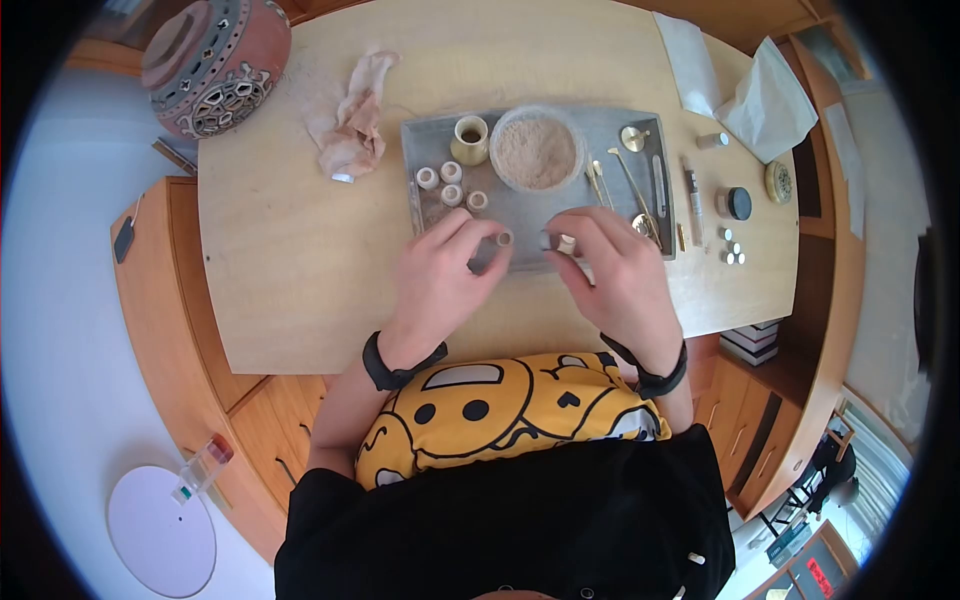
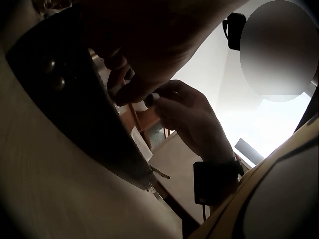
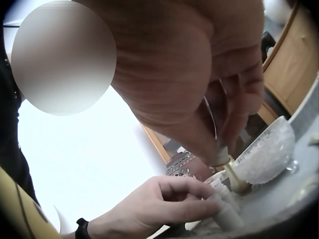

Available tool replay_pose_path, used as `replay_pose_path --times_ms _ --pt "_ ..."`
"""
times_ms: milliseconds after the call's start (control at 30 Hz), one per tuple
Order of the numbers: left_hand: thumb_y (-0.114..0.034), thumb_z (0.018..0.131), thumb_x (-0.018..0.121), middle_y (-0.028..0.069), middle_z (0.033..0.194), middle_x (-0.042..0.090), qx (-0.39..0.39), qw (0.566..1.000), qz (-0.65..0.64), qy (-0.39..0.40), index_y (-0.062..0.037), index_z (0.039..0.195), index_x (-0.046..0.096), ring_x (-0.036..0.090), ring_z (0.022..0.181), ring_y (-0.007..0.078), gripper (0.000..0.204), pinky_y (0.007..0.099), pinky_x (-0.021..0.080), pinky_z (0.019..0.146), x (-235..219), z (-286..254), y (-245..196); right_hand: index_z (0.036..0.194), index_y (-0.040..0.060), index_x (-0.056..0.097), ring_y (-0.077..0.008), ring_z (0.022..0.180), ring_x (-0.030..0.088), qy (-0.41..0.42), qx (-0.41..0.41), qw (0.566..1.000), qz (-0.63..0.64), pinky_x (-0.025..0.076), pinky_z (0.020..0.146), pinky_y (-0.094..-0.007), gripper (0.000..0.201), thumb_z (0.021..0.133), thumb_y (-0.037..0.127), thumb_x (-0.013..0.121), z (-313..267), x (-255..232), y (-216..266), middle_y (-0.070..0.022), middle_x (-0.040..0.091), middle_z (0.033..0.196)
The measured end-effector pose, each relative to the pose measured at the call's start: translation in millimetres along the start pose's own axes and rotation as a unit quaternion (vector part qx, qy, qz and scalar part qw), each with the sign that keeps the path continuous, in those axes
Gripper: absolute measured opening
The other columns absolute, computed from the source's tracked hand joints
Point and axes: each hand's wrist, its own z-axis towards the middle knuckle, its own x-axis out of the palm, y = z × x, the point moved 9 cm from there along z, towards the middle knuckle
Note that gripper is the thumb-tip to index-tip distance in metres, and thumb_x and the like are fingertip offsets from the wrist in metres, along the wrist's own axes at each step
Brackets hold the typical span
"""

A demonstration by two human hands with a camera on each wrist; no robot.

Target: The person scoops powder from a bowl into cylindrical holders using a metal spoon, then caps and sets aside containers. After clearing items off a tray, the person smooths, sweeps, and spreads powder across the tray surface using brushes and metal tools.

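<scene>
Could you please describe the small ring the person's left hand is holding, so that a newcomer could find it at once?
Start at the grey tray in the middle of the wooden table. At its near edge the left hand pinches a small pale ring between its fingertips. Unlike the four similar rings lying in a cluster on the tray beside the brass cup, this one is lifted and held.

A pale wooden table (image 1: 300,260) fills the centre; orange wood cabinets (image 1: 190,330) flank it at nine and three o'clock, over whitish floor (image 1: 60,330).
</scene>
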Motion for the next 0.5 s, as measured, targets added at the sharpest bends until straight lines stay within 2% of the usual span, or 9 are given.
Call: replay_pose_path --times_ms 133,200,400,500 --pt "-0.005 0.072 0.078 0.0032 0.071 0.054 -0.003 1.0 -0.004 0.002 -0.0075 0.092 0.07 0.052 0.058 0.015 0.021 0.0286 0.045 0.053 1 1 1 0.097 0.0043 0.062 -0.0275 0.076 0.064 0.01 -0.045 0.999 -0.025 0.053 0.064 -0.0358 0.024 0.075 0.002 0.074 8 18 6 -0.0078 0.065 0.091" --pt "-0.005 0.072 0.077 0.0035 0.072 0.054 -0.009 1.0 -0.009 0.014 -0.0066 0.093 0.069 0.052 0.058 0.0152 0.022 0.0286 0.045 0.053 2 1 1 0.094 0.0057 0.062 -0.0251 0.08 0.063 0.009 -0.083 0.995 -0.055 0.053 0.064 -0.0355 0.023 0.073 0.007 0.073 10 23 11 -0.0057 0.061 0.084" --pt "-0.005 0.072 0.078 0.0041 0.071 0.053 0.007 0.999 -0.027 0.019 -0.0056 0.095 0.07 0.052 0.059 0.0162 0.024 0.0298 0.044 0.053 8 2 0 0.09 0.0056 0.063 -0.0246 0.08 0.063 0.011 -0.032 0.998 -0.047 0.054 0.063 -0.0354 0.02 0.074 0.009 0.074 7 28 -3 -0.0054 0.061 0.084" --pt "-0.004 0.071 0.078 0.0045 0.071 0.052 0.007 0.999 -0.033 0.025 -0.0056 0.095 0.07 0.052 0.059 0.0167 0.025 0.0302 0.044 0.053 8 3 0 0.089 0.0056 0.063 -0.024 0.08 0.063 -0.008 -0.058 0.997 -0.048 0.054 0.063 -0.035 0.02 0.073 0.01 0.074 6 27 -2 -0.0052 0.061 0.084"
